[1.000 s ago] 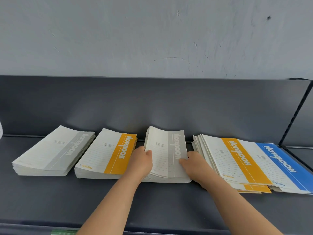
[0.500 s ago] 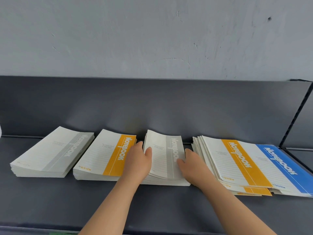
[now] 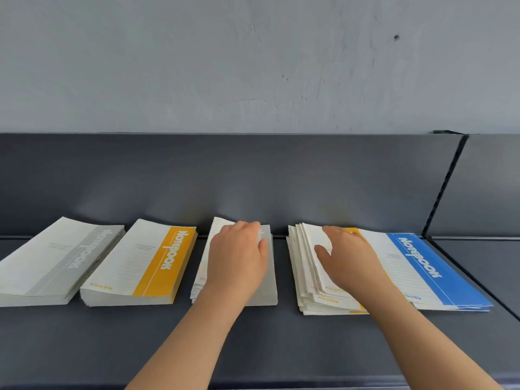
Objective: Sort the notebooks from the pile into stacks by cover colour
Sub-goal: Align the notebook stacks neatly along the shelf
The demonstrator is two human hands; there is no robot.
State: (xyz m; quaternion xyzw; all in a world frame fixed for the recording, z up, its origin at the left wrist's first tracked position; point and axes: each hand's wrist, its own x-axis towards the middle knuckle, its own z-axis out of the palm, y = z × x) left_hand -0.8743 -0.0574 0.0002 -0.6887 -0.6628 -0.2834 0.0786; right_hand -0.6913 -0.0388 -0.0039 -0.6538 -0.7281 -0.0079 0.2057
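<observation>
Your left hand (image 3: 239, 263) lies flat, fingers relaxed, on the centre stack of grey-banded white notebooks (image 3: 268, 282). Your right hand (image 3: 349, 260) is spread open, gripping nothing, on the fanned mixed pile of notebooks (image 3: 304, 266) at centre right, beside its blue-banded top notebook (image 3: 430, 268). A grey-banded stack (image 3: 56, 263) and an orange-banded stack (image 3: 146, 263) sit at left. All rest on a dark grey matte shelf (image 3: 281, 347) with a dark back panel (image 3: 253, 178) under a pale, scuffed plaster wall (image 3: 253, 66).
</observation>
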